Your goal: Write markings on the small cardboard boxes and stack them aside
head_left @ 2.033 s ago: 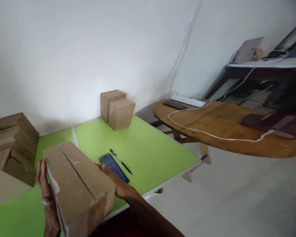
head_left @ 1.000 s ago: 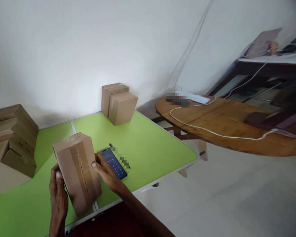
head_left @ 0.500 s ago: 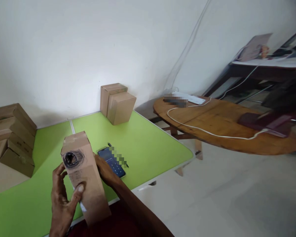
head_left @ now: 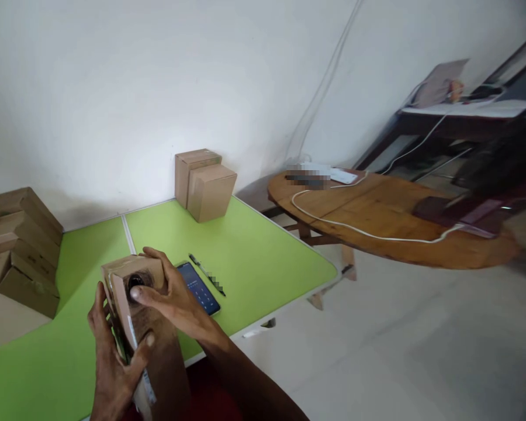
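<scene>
A brown cardboard box (head_left: 162, 356) with a dark scribbled ring round a hole is held up at the near edge of the green table (head_left: 249, 257). My left hand (head_left: 116, 356) grips its left side, with the thumb on the front face. Over the top right of the box lies my right hand (head_left: 170, 295), its thumb pressed at the dark ring and its fingers at the upper edge. A phone (head_left: 198, 287) with a lit keypad screen rests just right of the box. Beside the phone lies a black pen (head_left: 204, 271).
Two cardboard boxes (head_left: 213, 193) stand at the back of the green table. Several more boxes (head_left: 21, 251) are at the left. A wooden table (head_left: 377, 216) with a white cable (head_left: 355, 230) stands at the right, and a desk (head_left: 464, 111) is behind it.
My right hand has come from behind the box's right side to its front, thumb now at the dark ring. The box has turned and dropped slightly; its taped left edge shows more.
</scene>
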`<state>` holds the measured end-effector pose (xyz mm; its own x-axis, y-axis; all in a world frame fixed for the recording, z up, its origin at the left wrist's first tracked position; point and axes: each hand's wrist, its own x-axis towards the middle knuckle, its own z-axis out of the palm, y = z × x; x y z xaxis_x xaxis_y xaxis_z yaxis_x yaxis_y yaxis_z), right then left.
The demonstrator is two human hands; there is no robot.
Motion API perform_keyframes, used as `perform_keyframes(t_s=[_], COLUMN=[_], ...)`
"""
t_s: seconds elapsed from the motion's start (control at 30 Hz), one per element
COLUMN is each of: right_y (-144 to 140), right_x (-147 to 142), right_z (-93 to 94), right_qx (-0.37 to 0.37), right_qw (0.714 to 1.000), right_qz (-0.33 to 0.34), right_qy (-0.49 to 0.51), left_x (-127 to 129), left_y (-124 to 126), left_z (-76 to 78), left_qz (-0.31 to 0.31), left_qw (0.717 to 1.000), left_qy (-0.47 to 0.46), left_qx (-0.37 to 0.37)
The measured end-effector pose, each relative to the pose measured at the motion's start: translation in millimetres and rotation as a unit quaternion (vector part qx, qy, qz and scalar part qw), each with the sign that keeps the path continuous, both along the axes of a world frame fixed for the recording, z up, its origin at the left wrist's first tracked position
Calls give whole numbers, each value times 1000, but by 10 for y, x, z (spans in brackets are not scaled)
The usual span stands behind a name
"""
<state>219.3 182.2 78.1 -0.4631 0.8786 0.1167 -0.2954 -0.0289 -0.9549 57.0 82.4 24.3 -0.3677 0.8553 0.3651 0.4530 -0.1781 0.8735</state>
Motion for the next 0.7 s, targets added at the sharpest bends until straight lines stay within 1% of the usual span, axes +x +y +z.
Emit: perform_keyframes(t_s=[0.07, 0.13, 0.2, 0.27, 0.37, 0.43, 0.53, 0.7], right_y=[-48, -105, -175, -252, -357, -404, -443, -484], right_x=[3, 9, 18, 24, 25, 25, 24, -15], right_z=[107, 176, 222, 252, 260, 249, 236, 239], right_qx=[8, 38, 79, 122, 164, 174, 181, 190], right_qw=[1000, 999, 995, 987, 978, 975, 974, 971], right_qz=[0, -13, -34, -55, -73, -78, -86, -106], right_qy=[-4, -22, -51, -83, -105, -109, -108, -98], left_x=[6, 15, 30, 42, 31, 14, 8, 27], left_y=[-23, -46, -57, -48, -12, 4, -8, -61], left_z=[0, 49, 148, 275, 437, 495, 535, 600], left_qz=[-3, -6, 1, 20, 56, 61, 69, 119], left_qw=[1000, 1000, 999, 997, 996, 995, 993, 988], left_qy=[-2, -14, -40, -67, -76, -79, -97, -98], left_qx=[-4, -12, -18, -16, 6, 9, -5, -15])
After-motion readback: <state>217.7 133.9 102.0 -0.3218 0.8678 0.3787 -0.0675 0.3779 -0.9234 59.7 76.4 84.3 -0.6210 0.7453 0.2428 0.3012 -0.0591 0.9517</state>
